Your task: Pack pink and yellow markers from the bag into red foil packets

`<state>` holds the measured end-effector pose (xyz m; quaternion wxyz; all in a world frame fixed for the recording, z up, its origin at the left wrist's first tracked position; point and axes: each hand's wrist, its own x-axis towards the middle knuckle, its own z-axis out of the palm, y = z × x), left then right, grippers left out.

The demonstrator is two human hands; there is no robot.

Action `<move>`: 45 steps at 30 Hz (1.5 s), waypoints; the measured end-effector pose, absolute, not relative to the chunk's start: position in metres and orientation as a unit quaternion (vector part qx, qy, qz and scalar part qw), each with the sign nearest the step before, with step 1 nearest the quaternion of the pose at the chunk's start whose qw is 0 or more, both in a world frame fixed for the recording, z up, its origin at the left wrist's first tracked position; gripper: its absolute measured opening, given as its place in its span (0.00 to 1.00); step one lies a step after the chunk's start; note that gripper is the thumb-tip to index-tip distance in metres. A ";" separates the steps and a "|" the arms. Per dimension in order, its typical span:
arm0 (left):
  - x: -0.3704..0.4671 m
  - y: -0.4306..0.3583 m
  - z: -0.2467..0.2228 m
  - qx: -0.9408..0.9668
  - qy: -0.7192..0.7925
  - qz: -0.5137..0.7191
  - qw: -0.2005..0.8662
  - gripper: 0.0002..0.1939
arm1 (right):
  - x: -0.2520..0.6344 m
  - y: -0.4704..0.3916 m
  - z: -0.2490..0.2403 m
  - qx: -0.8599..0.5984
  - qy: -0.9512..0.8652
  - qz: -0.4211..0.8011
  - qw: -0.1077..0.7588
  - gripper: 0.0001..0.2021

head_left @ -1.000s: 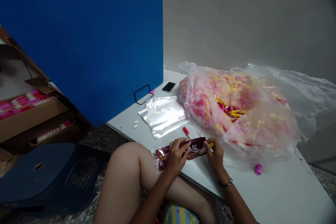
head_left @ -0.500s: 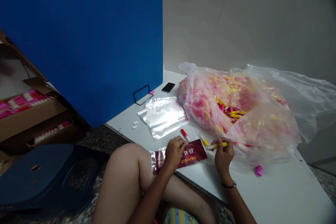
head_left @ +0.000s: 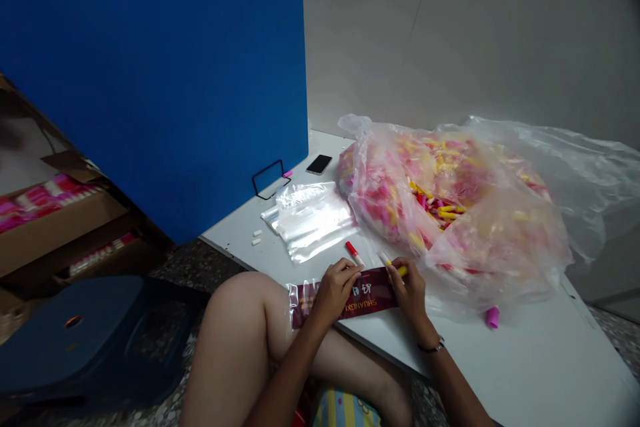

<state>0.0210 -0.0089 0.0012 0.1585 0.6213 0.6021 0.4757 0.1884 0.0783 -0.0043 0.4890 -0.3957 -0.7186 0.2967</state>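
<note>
My left hand is closed on a dark red plastic pouch with SHUANGXI printed on it, which lies upside down to me at the table's near edge. In my right hand is a yellow-and-white pen, held at the pouch's right end. My fingers and the pouch cover its white part, so I cannot tell whether it is inside. Just beyond the pouch lie a red-and-white pen and a second yellow-and-white pen.
A big clear bag bulges with red, yellow and pink pens. Flat clear sleeves, a phone and small white pieces lie beyond my left hand. A pink cap sits right. A blue panel stands left.
My right hand has moved left with the yellow-and-white pen, from beside the pouch to its right end. My left hand has stayed on the pouch.
</note>
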 end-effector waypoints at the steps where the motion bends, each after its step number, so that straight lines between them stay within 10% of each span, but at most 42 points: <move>1: 0.021 -0.009 0.000 0.621 0.604 0.476 0.155 0.15 | 0.188 0.078 -0.004 -0.400 -0.708 0.312 0.492 0.14; 17: 0.022 -0.008 -0.001 0.605 0.608 0.488 0.164 0.13 | 0.194 0.074 0.000 -0.384 -0.615 0.188 0.663 0.11; 31: 0.023 -0.007 -0.001 0.611 0.610 0.475 0.171 0.14 | 0.187 0.077 -0.003 -0.396 -0.752 0.310 0.426 0.17; 45: 0.023 -0.007 0.001 0.593 0.621 0.482 0.175 0.13 | 0.181 0.077 -0.007 -0.356 -0.754 0.400 0.380 0.25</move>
